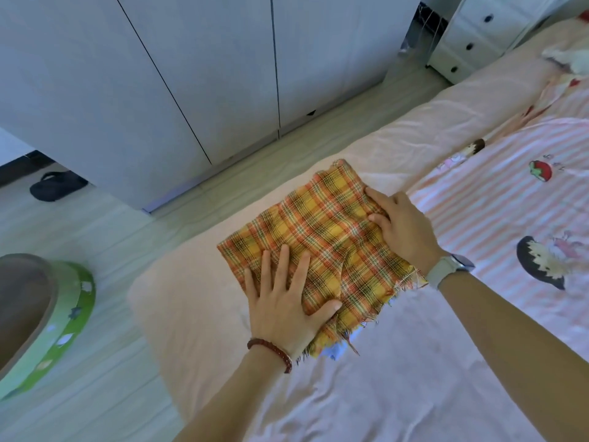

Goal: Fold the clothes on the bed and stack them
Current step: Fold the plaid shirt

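Note:
A yellow and orange plaid garment (322, 231) with frayed edges lies folded near the left edge of the bed (197, 301). My left hand (283, 301) rests flat on its near left part, fingers spread and straight. My right hand (401, 228) presses on its right side, with the fingers bent onto the cloth. A bit of blue and white fabric (334, 350) peeks out from under the garment's near corner.
A pink striped quilt (510, 212) with cartoon prints covers the bed's right side. White wardrobe doors (191, 74) stand across a narrow strip of floor. A green round basin (54, 320) sits on the floor at left, a dark slipper (57, 186) beyond, a white drawer unit (484, 30) far right.

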The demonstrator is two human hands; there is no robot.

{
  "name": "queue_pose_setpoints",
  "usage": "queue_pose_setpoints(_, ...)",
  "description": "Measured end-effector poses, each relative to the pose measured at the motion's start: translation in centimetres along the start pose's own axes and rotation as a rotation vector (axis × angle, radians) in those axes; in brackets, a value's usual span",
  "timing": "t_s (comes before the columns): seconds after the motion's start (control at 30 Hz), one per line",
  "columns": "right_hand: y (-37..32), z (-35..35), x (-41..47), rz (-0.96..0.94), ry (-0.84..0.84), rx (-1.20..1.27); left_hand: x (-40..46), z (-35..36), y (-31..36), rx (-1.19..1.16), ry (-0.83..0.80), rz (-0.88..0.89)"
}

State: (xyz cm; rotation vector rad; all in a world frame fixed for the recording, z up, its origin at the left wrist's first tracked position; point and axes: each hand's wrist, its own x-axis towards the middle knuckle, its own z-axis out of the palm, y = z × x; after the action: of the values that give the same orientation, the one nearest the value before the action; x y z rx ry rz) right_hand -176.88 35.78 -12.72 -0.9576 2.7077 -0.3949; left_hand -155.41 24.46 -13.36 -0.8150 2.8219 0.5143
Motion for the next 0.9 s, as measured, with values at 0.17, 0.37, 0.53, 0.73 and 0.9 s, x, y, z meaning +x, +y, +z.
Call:
queue_pose_setpoints(0.17, -1.6, -0.2, -0.6, -0.124, 0.133, -0.224, 0.7, -2.0, -0.2, -0.007, -0.04, 0.025)
queue_pose_setpoints(0.37, -2.6, 0.2, -4.1, -0.39, 0.147, -0.259, 0.5, -3.6, 1.5, -0.066, 0.328, 0.328)
queue_pose_setpoints(0.53, 1.9, 0.8, -5.2, -0.338, -0.182, -0.332, 0.4, -0.6, -1.3, 0.048, -0.088, 0.178)
queue_pose_setpoints(0.73, 4.9, 0.4, -5.9, -0.286, -0.196, -0.347, 0.5, -0.4, -2.8, 0.065, -0.121, 0.126)
queue_pose_setpoints(0.9, 1.7, 0.7, -7.4, 0.003, -0.021, -0.315, 0.6, -0.8, -2.0, 0.098, -0.118, 0.122)
